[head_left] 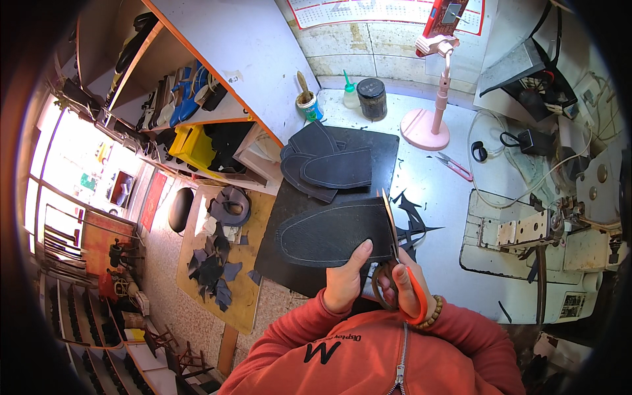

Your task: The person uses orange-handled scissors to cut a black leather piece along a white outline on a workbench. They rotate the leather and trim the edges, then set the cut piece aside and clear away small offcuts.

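A black leather piece (329,230), rounded at its left end and stitched along its border, is gripped near its lower right part by my left hand (347,283), thumb on top. My right hand (409,293) holds scissors (417,299) with orange on the handles. Their blades point away from me and lie along the straight right edge of the leather; how far apart they are is hard to make out. Just beyond, several similar stitched leather pieces (337,170) overlap on a black mat (384,148). Thin black offcuts (413,224) lie right of the blades.
Along the back stand a brush in a tub (308,105), a small bottle (351,97), a dark jar (372,100) and a pink phone stand (424,130). Red-handled snips (455,167) lie near a sewing machine (559,230). Leather scraps (214,266) cover a board lower left.
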Demonstrator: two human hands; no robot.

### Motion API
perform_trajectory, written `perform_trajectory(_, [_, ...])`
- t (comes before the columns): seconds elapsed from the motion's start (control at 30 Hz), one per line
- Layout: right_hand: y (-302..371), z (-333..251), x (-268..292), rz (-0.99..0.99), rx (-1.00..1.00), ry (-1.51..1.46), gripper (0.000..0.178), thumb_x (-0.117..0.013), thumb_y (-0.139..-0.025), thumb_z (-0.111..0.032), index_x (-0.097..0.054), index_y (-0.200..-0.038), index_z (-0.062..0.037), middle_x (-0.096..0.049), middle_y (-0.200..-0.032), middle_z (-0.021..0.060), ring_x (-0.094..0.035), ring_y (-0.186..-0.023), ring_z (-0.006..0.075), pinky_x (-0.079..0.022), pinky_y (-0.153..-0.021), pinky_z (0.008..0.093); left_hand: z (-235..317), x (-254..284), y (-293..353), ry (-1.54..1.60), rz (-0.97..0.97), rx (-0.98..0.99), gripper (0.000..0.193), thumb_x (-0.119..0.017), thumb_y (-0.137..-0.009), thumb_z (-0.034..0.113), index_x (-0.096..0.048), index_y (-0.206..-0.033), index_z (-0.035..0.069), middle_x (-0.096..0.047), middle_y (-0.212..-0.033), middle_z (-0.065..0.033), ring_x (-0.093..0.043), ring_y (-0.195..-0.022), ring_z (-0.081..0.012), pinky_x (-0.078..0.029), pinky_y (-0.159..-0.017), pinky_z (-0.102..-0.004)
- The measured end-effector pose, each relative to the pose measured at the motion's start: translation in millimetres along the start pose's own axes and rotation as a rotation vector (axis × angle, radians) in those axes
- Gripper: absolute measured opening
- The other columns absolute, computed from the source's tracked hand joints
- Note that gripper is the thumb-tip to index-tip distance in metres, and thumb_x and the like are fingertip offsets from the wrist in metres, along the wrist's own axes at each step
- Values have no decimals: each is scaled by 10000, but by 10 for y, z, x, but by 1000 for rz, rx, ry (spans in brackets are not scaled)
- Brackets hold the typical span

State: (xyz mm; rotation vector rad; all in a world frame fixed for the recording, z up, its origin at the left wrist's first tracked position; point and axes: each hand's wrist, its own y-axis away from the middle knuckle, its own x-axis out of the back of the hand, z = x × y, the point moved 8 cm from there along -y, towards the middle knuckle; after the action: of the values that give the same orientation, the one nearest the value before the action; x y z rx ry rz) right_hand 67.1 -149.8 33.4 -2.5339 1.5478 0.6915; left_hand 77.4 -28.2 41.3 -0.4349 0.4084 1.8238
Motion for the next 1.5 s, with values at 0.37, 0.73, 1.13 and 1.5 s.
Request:
perform_trajectory(0.37, [53, 224, 135, 6, -99, -192, 666, -404, -912, -668, -467, -1140, -45, -498, -667, 9, -435, -455, 79, -403, -433, 212, 189, 139, -421, -52, 0, -95, 341, -554, -870, -21, -542, -1211, -5, -611, -1152, -87, -598, -1060, -204, -467, -959, -342])
perform_trajectory(0.73, [564, 458, 694, -34, -158, -386, 803, -232, -900, -734, -431, -1259, -44, -543, -817, 60, -554, -633, 147, -481, -612, 276, -412, -337, -903, -804, -403, -47, 522, -597, -926, 386, -513, -1247, -17, -553, -1266, -162, -540, -1128, -268, -453, -927, -354])
perform_trajectory(1.13, [1182, 365, 1020, -5, -6, -419, 693, -391, -924, -649, -407, -1267, -47, -541, -823, 51, -542, -642, 107, -503, -584, 261, -1403, -1163, -1469, -2062, -451, -486, 898, -393, -895, 668, -355, -1401, -74, -358, -1434, -319, -315, -1374, -402, -175, -1151, -474])
perform_trajectory(1.5, [1502, 391, 1460, 104, -34, -249, 758, -298, -918, -705, -438, -1244, -35, -539, -801, 72, -530, -613, 139, -471, -591, 268, -1133, -758, -484, -1982, -640, -263, 787, -611, -842, 503, -403, -1355, -57, -364, -1417, -320, -347, -1356, -381, -231, -1127, -494])
